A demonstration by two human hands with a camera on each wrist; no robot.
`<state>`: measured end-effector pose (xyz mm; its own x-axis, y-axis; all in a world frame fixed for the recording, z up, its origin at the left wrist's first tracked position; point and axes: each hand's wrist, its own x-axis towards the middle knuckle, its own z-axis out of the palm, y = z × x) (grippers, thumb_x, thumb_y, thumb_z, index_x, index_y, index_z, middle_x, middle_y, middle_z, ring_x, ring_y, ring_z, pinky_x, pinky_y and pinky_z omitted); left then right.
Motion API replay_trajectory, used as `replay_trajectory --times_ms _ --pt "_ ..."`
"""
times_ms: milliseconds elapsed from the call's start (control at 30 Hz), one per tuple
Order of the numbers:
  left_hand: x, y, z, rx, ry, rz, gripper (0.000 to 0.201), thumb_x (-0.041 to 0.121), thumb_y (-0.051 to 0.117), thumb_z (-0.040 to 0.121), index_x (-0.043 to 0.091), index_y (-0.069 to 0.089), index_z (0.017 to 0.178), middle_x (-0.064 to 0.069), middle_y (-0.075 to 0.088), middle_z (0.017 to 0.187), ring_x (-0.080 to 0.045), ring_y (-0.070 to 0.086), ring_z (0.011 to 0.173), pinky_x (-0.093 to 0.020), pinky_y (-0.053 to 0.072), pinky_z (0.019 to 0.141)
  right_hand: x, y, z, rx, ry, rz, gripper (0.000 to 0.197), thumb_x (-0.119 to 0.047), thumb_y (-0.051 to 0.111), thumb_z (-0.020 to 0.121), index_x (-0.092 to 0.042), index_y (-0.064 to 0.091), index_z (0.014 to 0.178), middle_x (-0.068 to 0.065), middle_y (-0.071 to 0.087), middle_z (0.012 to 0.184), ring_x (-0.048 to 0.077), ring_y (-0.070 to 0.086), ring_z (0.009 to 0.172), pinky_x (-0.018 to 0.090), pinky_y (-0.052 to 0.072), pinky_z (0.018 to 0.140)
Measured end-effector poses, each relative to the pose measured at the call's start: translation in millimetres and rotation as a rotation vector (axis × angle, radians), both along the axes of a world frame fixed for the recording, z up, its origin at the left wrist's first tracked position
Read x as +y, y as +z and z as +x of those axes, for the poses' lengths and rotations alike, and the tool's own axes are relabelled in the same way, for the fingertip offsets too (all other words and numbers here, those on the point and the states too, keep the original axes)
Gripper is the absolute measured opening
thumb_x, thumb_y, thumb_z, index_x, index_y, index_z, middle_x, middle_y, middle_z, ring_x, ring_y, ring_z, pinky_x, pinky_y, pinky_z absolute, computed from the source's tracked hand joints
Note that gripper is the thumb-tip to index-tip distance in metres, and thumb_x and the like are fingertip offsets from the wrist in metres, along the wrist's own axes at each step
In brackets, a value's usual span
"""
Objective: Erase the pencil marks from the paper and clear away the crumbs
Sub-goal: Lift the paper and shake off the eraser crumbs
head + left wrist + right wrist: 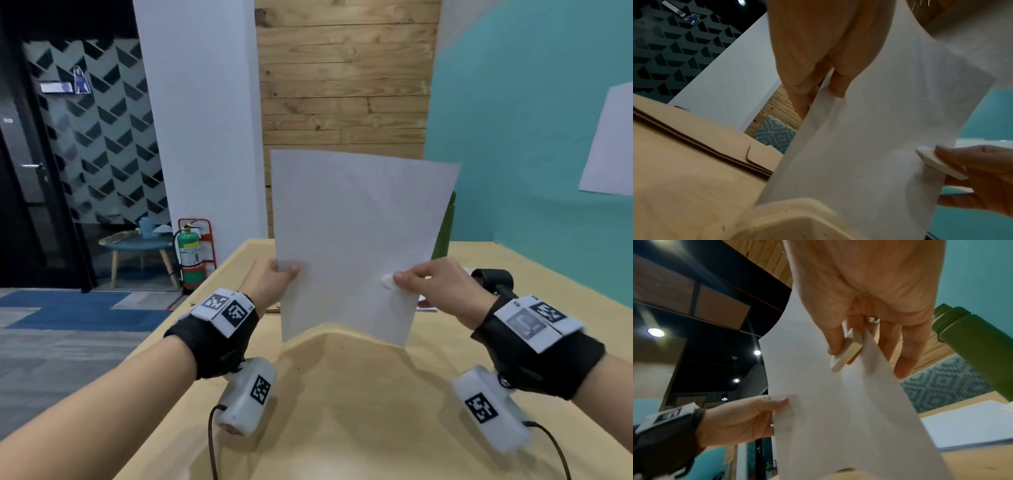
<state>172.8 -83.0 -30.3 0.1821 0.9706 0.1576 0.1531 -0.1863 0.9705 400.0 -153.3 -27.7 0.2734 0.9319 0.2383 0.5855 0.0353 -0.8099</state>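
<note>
- Nearest in the head view, a pale wooden box (342, 377) sits on the light wooden table (496, 281) with its opening facing up; the lower edge of the paper (352, 240) hangs just over its far rim.
- The left hand (270, 281) pinches the sheet's left edge low down, thumb on the near face and fingers curled behind it.
- The right hand (442, 287) pinches the sheet's right side at about the same height, and its thumb presses a white eraser (388, 281) flat against the near face, the other fingers behind the sheet.
- Both wrists carry black straps with white blocks printed with black-and-white square codes; small lettering beside the left wrist's codes is too small to read.
- The paper is held upright, clear of the table, between the two hands; it looks blank apart from faint, unclear traces near its middle.
- A flat brown cardboard piece (701, 139) lies on the table just left of the box.
- Behind the right hand, a black cylindrical device (493, 279) rests on the table, and more white paper (966, 425) lies flat under it.
- A green bottle (972, 344) stands behind the sheet's right edge.
- Farther off, left of the table, a green fire extinguisher (190, 253) stands in a red frame; its label is unreadable.
</note>
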Motion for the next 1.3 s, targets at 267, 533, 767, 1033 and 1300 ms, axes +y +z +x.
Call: replay_trajectory --times_ms 267,533,767,1033,1300 --pt "23 15 8 -0.019 -0.112 -0.028 0.015 0.007 0.044 0.098 0.008 0.059 0.098 -0.010 0.064 0.096 -0.019 0.061 0.077 -0.028 0.052 0.068 3 0 23 0.091 0.001 0.053 0.023 -0.027 0.056 0.092 -0.007 0.069 0.092 0.016 0.068 0.108 0.022 0.061 0.092 0.035 0.052 0.078" --pt "67 4 27 0.000 -0.276 -0.203 0.025 0.008 0.043 0.099 0.009 0.056 0.119 -0.009 0.067 0.110 -0.019 0.066 0.087 -0.020 0.058 0.064 24 6 51 0.427 -0.135 0.256 0.027 -0.019 0.037 0.101 -0.010 0.056 0.084 0.004 0.048 0.078 0.014 0.043 0.063 0.024 0.037 0.056" --pt "64 8 41 0.000 -0.362 -0.458 0.019 0.012 0.041 0.100 0.020 0.058 0.102 0.007 0.074 0.080 -0.008 0.071 0.066 -0.023 0.059 0.058 24 27 52 0.898 0.001 0.050 0.012 -0.020 0.048 0.095 -0.013 0.054 0.087 -0.008 0.035 0.051 0.009 0.034 0.051 0.017 0.040 0.047" --pt "40 31 67 -0.076 -0.441 -0.671 0.024 0.006 0.037 0.100 0.019 0.057 0.100 0.010 0.075 0.077 -0.003 0.071 0.068 -0.018 0.058 0.064 21 40 19 1.254 0.174 -0.131 0.038 -0.026 0.044 0.094 -0.007 0.073 0.078 0.007 0.074 0.079 0.018 0.072 0.076 0.026 0.058 0.071" --pt "51 44 51 -0.040 -0.362 -0.762 0.029 0.010 0.039 0.101 0.005 0.050 0.127 -0.002 0.069 0.101 -0.009 0.072 0.077 -0.022 0.059 0.070 -19 -14 -8 0.240 0.177 -0.666 0.025 -0.018 0.061 0.087 -0.014 0.061 0.063 -0.003 0.060 0.054 -0.001 0.056 0.043 0.018 0.049 0.059"
